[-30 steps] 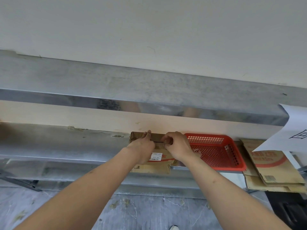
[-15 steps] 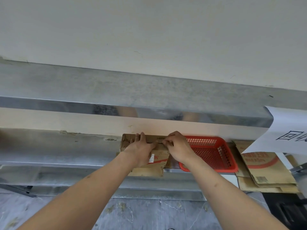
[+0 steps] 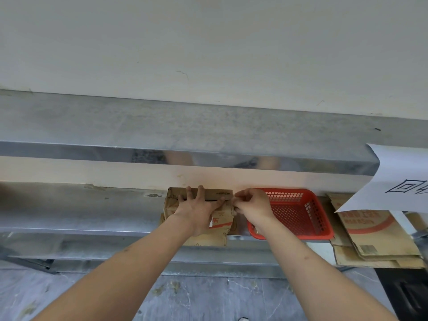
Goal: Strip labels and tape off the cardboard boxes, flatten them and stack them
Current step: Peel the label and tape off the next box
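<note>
One cardboard box [image 3: 196,224] on the metal table [image 3: 81,212], just left of one red basket [image 3: 298,212]. Left hand [image 3: 196,210] pressed flat on its top, fingers spread and straight; right hand [image 3: 251,206] pinching something thin at the box's right top edge, likely tape. Beyond the basket, one stack of flattened boxes [image 3: 370,242], under one white paper sheet [image 3: 398,181].

The left hand [image 3: 196,210] covers the middle of the cardboard box [image 3: 220,220], hiding most of its white label and red print. What the right hand [image 3: 251,206] pinches at the box's 3 o'clock edge is too small to tell. The white paper sheet [image 3: 398,179] and the flattened cardboard stack [image 3: 370,239] are cut off at 3 o'clock.
</note>
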Demonstrator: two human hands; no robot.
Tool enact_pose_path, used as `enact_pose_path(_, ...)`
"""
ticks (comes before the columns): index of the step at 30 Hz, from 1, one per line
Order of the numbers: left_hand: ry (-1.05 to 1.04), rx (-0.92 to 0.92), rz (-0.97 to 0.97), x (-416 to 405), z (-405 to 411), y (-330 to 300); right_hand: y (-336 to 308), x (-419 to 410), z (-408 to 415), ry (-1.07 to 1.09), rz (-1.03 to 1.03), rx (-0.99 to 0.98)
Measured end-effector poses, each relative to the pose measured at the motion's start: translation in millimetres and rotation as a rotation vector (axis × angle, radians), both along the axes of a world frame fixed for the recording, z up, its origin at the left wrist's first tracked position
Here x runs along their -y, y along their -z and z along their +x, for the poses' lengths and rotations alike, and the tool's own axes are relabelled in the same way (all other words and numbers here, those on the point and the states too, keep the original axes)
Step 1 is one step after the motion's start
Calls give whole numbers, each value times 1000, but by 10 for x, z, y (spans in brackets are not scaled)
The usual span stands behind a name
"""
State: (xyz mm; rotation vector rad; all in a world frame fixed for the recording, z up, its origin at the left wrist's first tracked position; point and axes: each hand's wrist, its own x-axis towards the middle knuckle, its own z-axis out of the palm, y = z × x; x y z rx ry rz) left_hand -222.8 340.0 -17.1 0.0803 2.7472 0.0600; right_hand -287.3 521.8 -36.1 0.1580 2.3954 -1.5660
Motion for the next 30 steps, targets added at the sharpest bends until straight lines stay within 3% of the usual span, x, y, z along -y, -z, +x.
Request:
enact_pose_path(4,2,3,14,11,20,11,97,-17,38,136,-347,183)
enact_pose_path(9,-1,29,5,-89,-3,-72,210,-112,37,157,-515,306)
enact_pose_path(17,17,-79,23,-418,-98,-103,363,-101,83,242,-345,159)
enact_pose_path(25,84,-98,-33,-346,-126,-32,475,-276,-18,81,-86,93)
enact_pose_path(30,90,-103,-36,-362,-153,-32,581,-317,118,88,-263,50)
